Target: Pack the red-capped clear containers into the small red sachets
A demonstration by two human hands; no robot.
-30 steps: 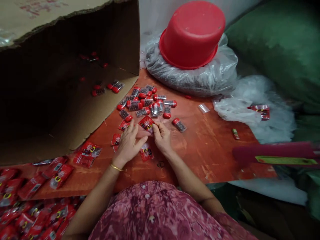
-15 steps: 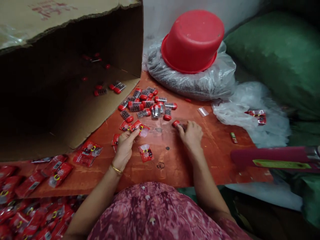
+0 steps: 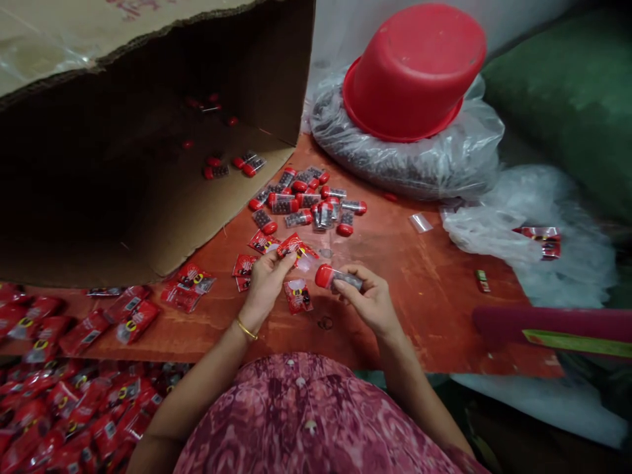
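Note:
Pinched in my left hand is a small red printed packet, part clear plastic, held just above the table. My right hand grips a clear tube with a red cap and dark contents, its capped end pointing left toward the packet. The tube and the packet are close but apart. Another flat red packet lies between my hands, and several more sit beside my left hand. Beyond them is a pile of similar red-capped tubes.
A large cardboard box lies open on the left with a few tubes inside. Filled red packets heap at lower left. An upturned red basin rests on a plastic-wrapped bundle. A purple bar juts in at right.
My right hand has lifted the red-capped tube from the table and brought it left, nearer the packet. My left hand still holds the packet. The camera view has shifted slightly.

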